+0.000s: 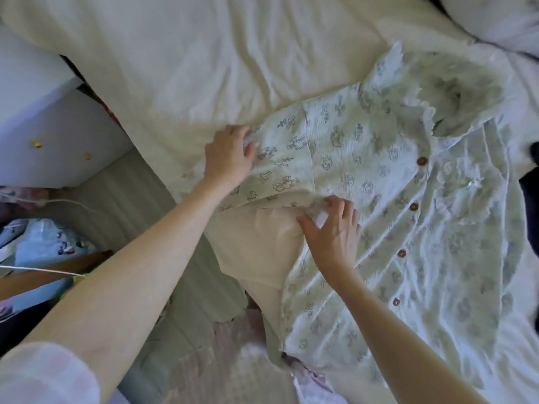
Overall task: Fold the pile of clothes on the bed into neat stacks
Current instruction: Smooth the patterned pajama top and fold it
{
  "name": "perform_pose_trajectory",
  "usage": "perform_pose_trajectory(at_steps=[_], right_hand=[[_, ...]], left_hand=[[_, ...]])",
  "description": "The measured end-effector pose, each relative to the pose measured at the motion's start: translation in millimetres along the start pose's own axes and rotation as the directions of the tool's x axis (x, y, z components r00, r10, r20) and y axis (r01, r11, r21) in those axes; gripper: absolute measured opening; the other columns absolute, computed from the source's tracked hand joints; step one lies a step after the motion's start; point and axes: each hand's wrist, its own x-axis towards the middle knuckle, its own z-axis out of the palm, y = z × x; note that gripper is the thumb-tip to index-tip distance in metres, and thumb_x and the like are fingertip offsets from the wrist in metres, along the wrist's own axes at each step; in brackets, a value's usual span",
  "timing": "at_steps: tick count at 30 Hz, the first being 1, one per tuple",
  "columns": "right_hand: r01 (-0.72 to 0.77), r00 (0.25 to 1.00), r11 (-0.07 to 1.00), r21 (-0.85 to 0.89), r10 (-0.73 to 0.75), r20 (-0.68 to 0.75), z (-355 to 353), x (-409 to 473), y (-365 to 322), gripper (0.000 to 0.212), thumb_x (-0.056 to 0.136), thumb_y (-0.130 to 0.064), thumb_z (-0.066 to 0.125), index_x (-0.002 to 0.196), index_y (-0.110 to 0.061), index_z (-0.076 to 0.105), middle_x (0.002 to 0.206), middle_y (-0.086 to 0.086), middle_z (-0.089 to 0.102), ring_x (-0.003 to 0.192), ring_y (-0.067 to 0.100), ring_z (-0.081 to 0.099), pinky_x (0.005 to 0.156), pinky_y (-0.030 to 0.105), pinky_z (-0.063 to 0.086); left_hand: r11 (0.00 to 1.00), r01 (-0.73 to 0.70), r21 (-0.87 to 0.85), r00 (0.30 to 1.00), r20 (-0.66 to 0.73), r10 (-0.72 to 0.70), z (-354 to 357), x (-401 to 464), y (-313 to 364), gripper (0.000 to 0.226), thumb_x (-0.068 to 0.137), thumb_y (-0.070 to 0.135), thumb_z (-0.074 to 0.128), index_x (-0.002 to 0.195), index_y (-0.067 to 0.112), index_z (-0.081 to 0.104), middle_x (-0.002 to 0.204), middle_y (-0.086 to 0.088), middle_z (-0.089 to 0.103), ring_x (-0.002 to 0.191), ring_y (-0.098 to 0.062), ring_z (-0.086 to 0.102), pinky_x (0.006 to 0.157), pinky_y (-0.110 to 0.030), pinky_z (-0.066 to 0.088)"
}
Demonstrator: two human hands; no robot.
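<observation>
a pale printed shirt (393,176) lies spread front-up on the cream bed sheet (204,53), collar toward the far right, hem toward the near edge of the bed. its placket carries four brown buttons (421,161) in one row, counted from the collar downward. the print consists of small outlined figures; no writing or brand label can be read on the fabric. one short sleeve (280,167) extends to the left, away from the body of the shirt.

the left hand (229,157) rests on the outer end of that sleeve, fingers curled over the cuff edge and thumb lying on top of the cloth, so the cuff is pinched between them. the right hand (332,228) sits at the underarm seam where sleeve meets side panel; its fingertips are bent and gather a small fold of cloth, thumb spread apart from the fingers.

a cream pillow (259,243) lies at the bed edge, partly under the shirt's left side. a pink and white garment (233,354) lies bunched at the near edge below it. a white cabinet (49,132) stands beside the bed on the left, with two small yellow marks on its face. blue printed fabric (43,243) lies on the floor near it. white bedding (495,18) is piled at the far right corner. no containers are visible.
</observation>
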Motion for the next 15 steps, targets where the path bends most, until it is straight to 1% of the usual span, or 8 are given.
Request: perform_pose_trajectory(at_steps=[2,4,5,7,10,12,13,15], right_hand=[[-0.044,0.997,0.998,-0.055,0.047,0.054,10,0,6,0.056,0.082,-0.044,0.066,0.123,-0.01,0.048,0.12,0.006,0.05,0.112,0.025,0.044,0.09,0.035,0.036],[-0.046,0.997,0.997,-0.057,0.049,0.061,16,7,7,0.038,0.091,-0.032,0.057,0.122,-0.011,0.05,0.12,0.006,0.052,0.11,0.023,0.046,0.087,0.031,0.037],[-0.042,0.996,0.997,-0.058,0.047,0.072,17,12,7,0.028,0.095,-0.024,0.05,0.12,-0.01,0.051,0.118,0.006,0.053,0.106,0.022,0.048,0.081,0.03,0.038],[-0.006,0.997,0.999,-0.032,0.009,0.074,14,20,5,0.022,0.096,-0.012,0.042,0.112,-0.007,0.057,0.112,0.007,0.057,0.092,0.024,0.053,0.064,0.029,0.037],[0.145,0.989,0.976,0.16,-0.142,-0.029,4,20,-9,0.015,0.09,-0.002,0.051,0.096,0.002,0.064,0.091,0.014,0.06,0.064,0.03,0.055,0.048,0.032,0.039],[0.232,0.972,0.942,0.243,-0.213,-0.101,-1,19,-19,0.012,0.085,0.003,0.056,0.091,0.003,0.067,0.081,0.015,0.06,0.054,0.027,0.053,0.042,0.03,0.039],[0.247,0.969,0.931,0.268,-0.232,-0.086,-1,21,-21,0.014,0.086,0.003,0.056,0.094,0.003,0.068,0.082,0.015,0.061,0.055,0.028,0.054,0.044,0.03,0.04],[0.241,0.966,0.932,0.269,-0.257,0.023,3,24,-21,0.022,0.09,-0.002,0.054,0.108,-0.001,0.066,0.095,0.015,0.063,0.075,0.03,0.06,0.058,0.035,0.047]], left_hand=[[0.999,0.038,-0.037,0.999,-0.006,-0.038,12,18,14,0.035,0.094,0.037,0.05,0.123,0.018,0.055,0.122,-0.005,0.056,0.116,-0.025,0.047,0.096,-0.039,0.031],[0.983,0.086,-0.164,0.994,-0.057,-0.096,16,32,22,0.015,0.092,0.032,0.053,0.098,0.021,0.061,0.096,-0.003,0.061,0.095,-0.023,0.054,0.089,-0.034,0.033],[0.968,0.107,-0.225,0.988,-0.083,-0.129,16,38,23,0.013,0.091,0.028,0.054,0.093,0.019,0.062,0.091,-0.004,0.063,0.09,-0.024,0.057,0.088,-0.033,0.038],[0.949,0.126,-0.289,0.978,-0.124,-0.167,10,52,23,0.019,0.092,0.025,0.055,0.1,0.011,0.066,0.099,-0.006,0.067,0.094,-0.023,0.06,0.088,-0.033,0.045],[0.953,0.081,-0.291,0.97,-0.198,-0.142,-4,74,25,0.022,0.092,0.023,0.055,0.104,0.008,0.066,0.105,-0.007,0.066,0.096,-0.02,0.06,0.084,-0.027,0.045],[0.95,0.068,-0.306,0.96,-0.239,-0.146,-13,84,26,0.021,0.091,0.022,0.056,0.102,0.008,0.067,0.104,-0.006,0.067,0.095,-0.02,0.061,0.082,-0.024,0.045],[0.953,0.065,-0.296,0.958,-0.249,-0.143,-15,87,25,0.021,0.09,0.021,0.055,0.101,0.008,0.068,0.103,-0.007,0.068,0.096,-0.021,0.062,0.083,-0.026,0.046],[0.966,0.087,-0.245,0.963,-0.228,-0.144,-18,90,20,0.023,0.091,0.021,0.053,0.103,0.01,0.069,0.106,-0.006,0.069,0.1,-0.024,0.061,0.088,-0.031,0.046]])
